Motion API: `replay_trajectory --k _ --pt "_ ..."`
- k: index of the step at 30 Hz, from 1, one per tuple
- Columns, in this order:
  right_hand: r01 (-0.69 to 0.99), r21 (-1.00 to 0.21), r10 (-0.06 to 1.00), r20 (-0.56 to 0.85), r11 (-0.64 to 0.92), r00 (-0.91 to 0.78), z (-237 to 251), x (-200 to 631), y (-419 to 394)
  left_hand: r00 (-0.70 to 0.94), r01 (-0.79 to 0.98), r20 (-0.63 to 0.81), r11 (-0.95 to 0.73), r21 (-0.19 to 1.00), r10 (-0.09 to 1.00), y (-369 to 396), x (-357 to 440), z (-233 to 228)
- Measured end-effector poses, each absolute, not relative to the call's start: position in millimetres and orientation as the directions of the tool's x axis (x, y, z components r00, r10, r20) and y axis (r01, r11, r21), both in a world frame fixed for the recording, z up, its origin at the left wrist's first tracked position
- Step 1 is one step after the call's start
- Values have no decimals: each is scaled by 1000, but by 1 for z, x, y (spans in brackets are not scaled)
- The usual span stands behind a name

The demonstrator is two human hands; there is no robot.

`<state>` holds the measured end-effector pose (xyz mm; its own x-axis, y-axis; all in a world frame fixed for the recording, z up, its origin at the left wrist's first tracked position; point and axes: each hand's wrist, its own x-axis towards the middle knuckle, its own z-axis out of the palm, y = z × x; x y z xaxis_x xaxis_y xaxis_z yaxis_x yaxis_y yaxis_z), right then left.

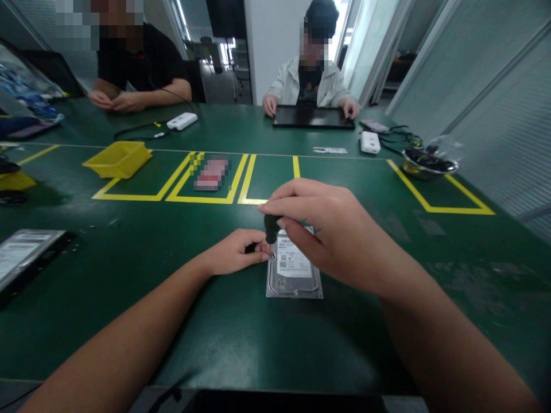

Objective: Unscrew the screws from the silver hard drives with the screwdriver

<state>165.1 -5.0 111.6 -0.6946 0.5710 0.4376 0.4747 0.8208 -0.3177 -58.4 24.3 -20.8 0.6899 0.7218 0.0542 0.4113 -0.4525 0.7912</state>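
A silver hard drive (295,281) with a white label lies flat on the green table in front of me. My right hand (321,221) is above it, its fingers closed round the dark handle of a screwdriver (271,228) held upright over the drive's left edge. The screwdriver's tip is too small to make out. At the drive's left side is my left hand (243,250), thumb and fingers drawn together near the screwdriver's lower end. Whatever lies between those fingertips, if anything, is hidden.
Another hard drive (26,258) lies at the left. A yellow bin (120,159) and a blurred pink item (212,174) sit by the yellow tape. A bowl of dark parts (430,160) stands at the right. Across the table, one person holds a black panel (314,117); another rests their hands.
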Motion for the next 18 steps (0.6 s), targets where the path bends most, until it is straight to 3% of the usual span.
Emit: replay_trajectory --k 10,18 --pt "565 -287 628 472 773 -619 104 161 -1 697 412 80 -489 769 713 24 -59 -26" --pt "650 -165 619 542 741 -568 90 154 3 695 423 84 -500 756 714 22 -58 -23"
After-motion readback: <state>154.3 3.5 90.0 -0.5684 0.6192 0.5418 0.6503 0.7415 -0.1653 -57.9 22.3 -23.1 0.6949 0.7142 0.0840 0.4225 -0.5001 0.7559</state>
